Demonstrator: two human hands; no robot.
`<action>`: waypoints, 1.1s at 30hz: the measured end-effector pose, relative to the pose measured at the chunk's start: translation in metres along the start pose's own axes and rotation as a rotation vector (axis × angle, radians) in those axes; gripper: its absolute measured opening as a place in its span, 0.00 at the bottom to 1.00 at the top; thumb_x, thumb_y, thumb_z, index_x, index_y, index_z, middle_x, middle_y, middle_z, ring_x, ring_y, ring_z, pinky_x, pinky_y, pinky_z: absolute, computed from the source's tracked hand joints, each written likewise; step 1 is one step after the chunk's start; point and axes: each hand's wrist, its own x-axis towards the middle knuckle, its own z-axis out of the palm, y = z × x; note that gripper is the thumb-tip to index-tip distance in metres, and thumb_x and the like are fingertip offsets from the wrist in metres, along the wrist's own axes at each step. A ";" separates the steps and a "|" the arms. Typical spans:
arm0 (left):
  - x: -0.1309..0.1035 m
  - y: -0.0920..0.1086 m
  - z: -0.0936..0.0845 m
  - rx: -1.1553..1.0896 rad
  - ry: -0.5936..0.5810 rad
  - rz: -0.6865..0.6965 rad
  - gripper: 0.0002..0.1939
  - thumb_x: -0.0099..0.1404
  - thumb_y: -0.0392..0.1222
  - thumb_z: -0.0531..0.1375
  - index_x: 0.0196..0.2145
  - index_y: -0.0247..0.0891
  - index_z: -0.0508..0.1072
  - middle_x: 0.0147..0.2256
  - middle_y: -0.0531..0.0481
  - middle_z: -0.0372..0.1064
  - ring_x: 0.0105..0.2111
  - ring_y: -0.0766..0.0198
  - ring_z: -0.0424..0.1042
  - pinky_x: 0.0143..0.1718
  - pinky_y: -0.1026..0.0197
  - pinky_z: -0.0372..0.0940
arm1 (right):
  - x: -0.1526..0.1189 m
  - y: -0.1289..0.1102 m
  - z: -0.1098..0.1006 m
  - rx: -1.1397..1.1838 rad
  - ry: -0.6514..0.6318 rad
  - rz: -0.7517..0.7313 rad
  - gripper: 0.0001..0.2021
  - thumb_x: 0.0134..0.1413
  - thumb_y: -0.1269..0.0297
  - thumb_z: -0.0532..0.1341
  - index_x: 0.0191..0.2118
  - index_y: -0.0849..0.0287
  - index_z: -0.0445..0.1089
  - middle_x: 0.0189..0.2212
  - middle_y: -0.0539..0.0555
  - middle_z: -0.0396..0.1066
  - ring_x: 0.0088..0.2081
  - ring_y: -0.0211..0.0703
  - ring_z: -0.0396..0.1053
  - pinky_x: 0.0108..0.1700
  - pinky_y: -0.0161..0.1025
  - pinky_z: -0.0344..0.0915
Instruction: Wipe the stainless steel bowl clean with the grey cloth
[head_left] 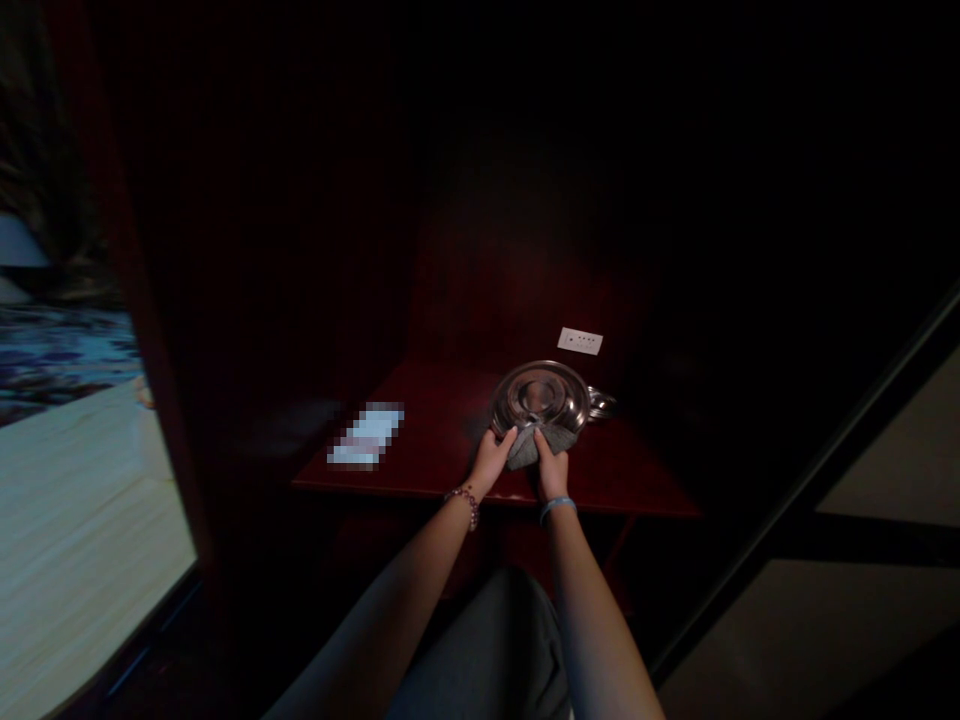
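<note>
A round, shiny metal lid [538, 392] is tilted up over a dark red shelf [435, 470]. My left hand [493, 460] grips its lower left rim, thumb on the near face. Beside it, my right hand [551, 466] presses a grey cloth [523, 449] against the lower rim, fingers closed around the cloth and the lid edge. The cloth spreads along the rim to the right and between my two thumbs. Behind the lid, to the right, another shiny metal piece [601, 404] rests on the shelf, partly hidden.
A blurred, pale rectangular item [367, 436] lies at the shelf's left. On the back wall is a white socket plate [580, 341]. Dark side panels flank the shelf, and a light wooden surface [90, 530] stands outside at the left.
</note>
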 end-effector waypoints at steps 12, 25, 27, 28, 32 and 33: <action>0.002 -0.002 -0.002 0.015 0.006 0.006 0.17 0.57 0.50 0.65 0.38 0.33 0.76 0.41 0.39 0.77 0.43 0.54 0.76 0.49 0.53 0.67 | -0.001 -0.001 0.001 -0.015 0.010 0.010 0.27 0.40 0.53 0.71 0.45 0.68 0.76 0.42 0.60 0.78 0.44 0.48 0.76 0.48 0.42 0.70; 0.005 -0.001 -0.002 0.005 -0.002 0.090 0.21 0.63 0.55 0.58 0.37 0.32 0.75 0.37 0.41 0.77 0.40 0.57 0.74 0.45 0.58 0.67 | -0.003 -0.003 0.005 0.010 0.040 -0.007 0.29 0.41 0.53 0.71 0.47 0.68 0.75 0.44 0.59 0.78 0.45 0.47 0.75 0.49 0.41 0.70; 0.005 0.000 -0.003 -0.009 0.036 0.111 0.21 0.64 0.55 0.56 0.38 0.32 0.75 0.39 0.40 0.76 0.41 0.57 0.74 0.44 0.59 0.67 | -0.003 -0.004 0.006 0.004 0.061 -0.021 0.29 0.41 0.53 0.71 0.48 0.68 0.74 0.44 0.60 0.78 0.45 0.47 0.75 0.49 0.40 0.70; 0.005 0.001 -0.004 -0.016 0.055 0.117 0.21 0.65 0.55 0.55 0.39 0.32 0.75 0.40 0.40 0.76 0.42 0.56 0.74 0.44 0.59 0.68 | -0.004 -0.005 0.007 -0.003 0.070 -0.026 0.29 0.41 0.54 0.71 0.48 0.68 0.74 0.44 0.60 0.78 0.45 0.47 0.75 0.49 0.40 0.70; 0.003 0.006 -0.004 -0.050 0.091 0.113 0.21 0.66 0.53 0.54 0.44 0.32 0.75 0.43 0.38 0.76 0.45 0.54 0.74 0.47 0.57 0.68 | -0.005 -0.008 0.007 -0.020 0.092 -0.030 0.28 0.41 0.54 0.71 0.47 0.68 0.75 0.43 0.60 0.78 0.45 0.47 0.75 0.49 0.40 0.70; 0.003 0.006 -0.003 -0.056 0.067 0.110 0.21 0.66 0.53 0.55 0.44 0.33 0.75 0.43 0.39 0.76 0.46 0.53 0.74 0.49 0.56 0.67 | -0.005 -0.008 0.007 -0.021 0.094 -0.025 0.28 0.41 0.53 0.71 0.47 0.68 0.75 0.43 0.60 0.78 0.45 0.48 0.75 0.49 0.40 0.70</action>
